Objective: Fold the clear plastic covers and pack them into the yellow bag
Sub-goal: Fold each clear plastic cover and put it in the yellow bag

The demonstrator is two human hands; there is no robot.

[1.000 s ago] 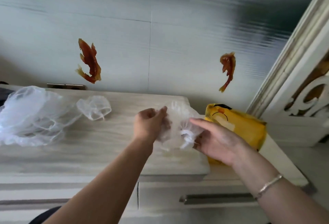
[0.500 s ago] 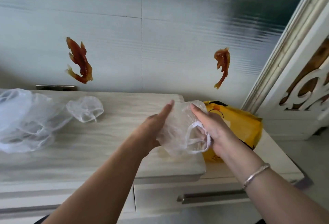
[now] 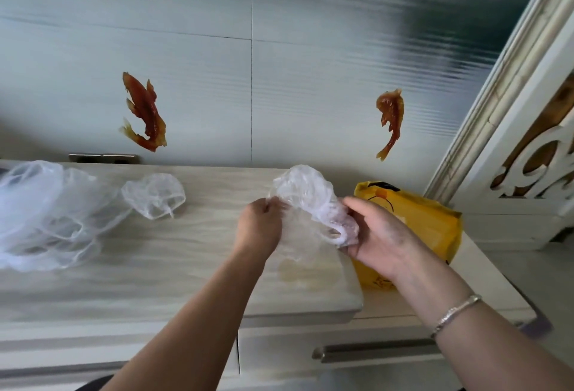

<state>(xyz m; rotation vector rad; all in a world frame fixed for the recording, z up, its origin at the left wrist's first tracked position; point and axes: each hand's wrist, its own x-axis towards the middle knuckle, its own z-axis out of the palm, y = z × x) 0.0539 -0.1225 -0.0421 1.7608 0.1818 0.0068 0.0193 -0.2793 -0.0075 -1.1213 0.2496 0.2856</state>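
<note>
Both hands hold one clear plastic cover above the tabletop: the left hand pinches its edge, the right hand curls round the bunched elastic rim, probably to gather it for folding. The yellow bag lies just right. Two more covers wait left, below a tiled wall.

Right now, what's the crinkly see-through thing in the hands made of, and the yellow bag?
The clear cover looks like thin, soft plastic film: see-through, wrinkled, with a gathered white edge, perhaps elastic. The yellow bag seems glossy plastic too, creased and shiny, though that is less certain.
</note>
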